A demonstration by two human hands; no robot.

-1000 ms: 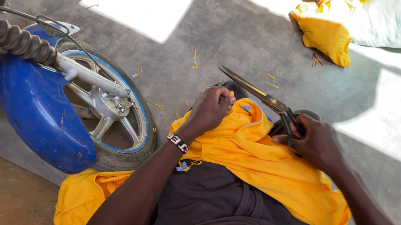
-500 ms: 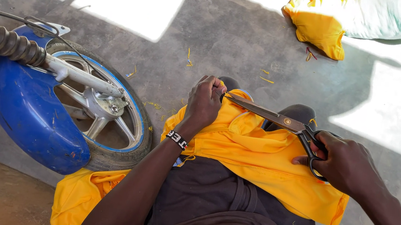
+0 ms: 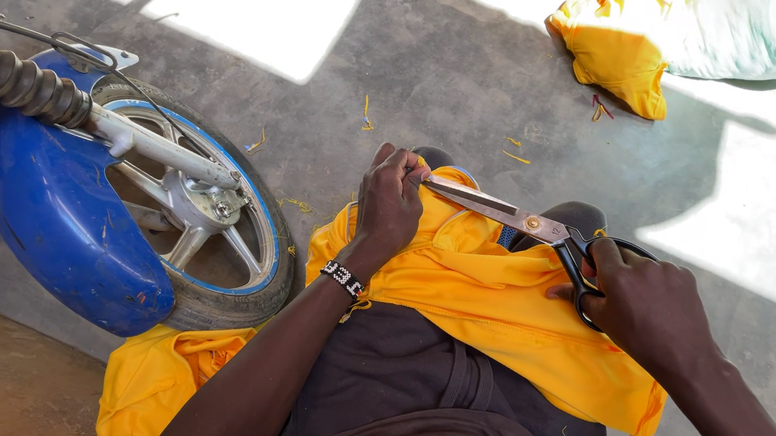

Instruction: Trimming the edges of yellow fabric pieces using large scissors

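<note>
A yellow cloth (image 3: 504, 309) lies draped over my lap and knees. My left hand (image 3: 390, 204) pinches the cloth's far edge near my knee, a beaded band on its wrist. My right hand (image 3: 646, 306) grips the black handles of large metal scissors (image 3: 505, 212). The blades point left and their tips reach the fingers of my left hand at the cloth's edge. More of the same yellow cloth hangs down by my left thigh (image 3: 165, 378).
A motorcycle front wheel (image 3: 212, 227) with a blue mudguard (image 3: 48, 209) stands close on the left. Another yellow cloth bundle (image 3: 621, 50) lies on the concrete floor at the top right, beside a pale green one. Yellow thread scraps (image 3: 367, 118) dot the floor.
My right hand has swung the scissors lower and leftward, so the blades now meet the cloth edge at my left hand. My left hand stays pinched on the cloth.
</note>
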